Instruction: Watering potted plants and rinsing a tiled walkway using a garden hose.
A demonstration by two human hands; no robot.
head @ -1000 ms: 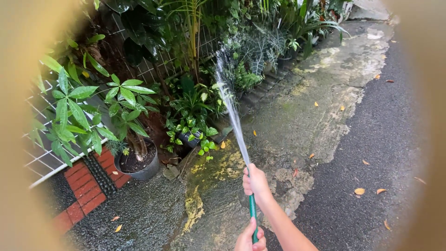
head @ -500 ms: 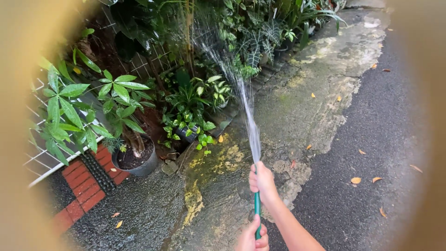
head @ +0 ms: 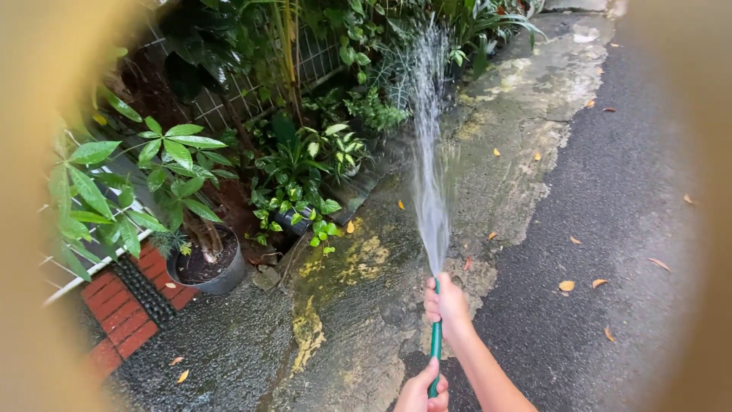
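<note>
Both hands, right hand point(head: 447, 305) and left hand point(head: 422, 391), wrap tight around the green hose point(head: 435, 343), and its spray point(head: 429, 152) could miss the plants point(head: 305, 179) if they twist

— What is on the ground here?
— Wet grey concrete point(head: 526, 137), dark asphalt point(head: 625, 229) with fallen orange leaves point(head: 566, 285), and red bricks point(head: 122, 320).
— And behind?
— A white wire fence point(head: 221, 114) and many green plants point(head: 305, 168).

Green hose point(head: 435, 347) near-upright in frame, gripped twice, spraying water.
</note>
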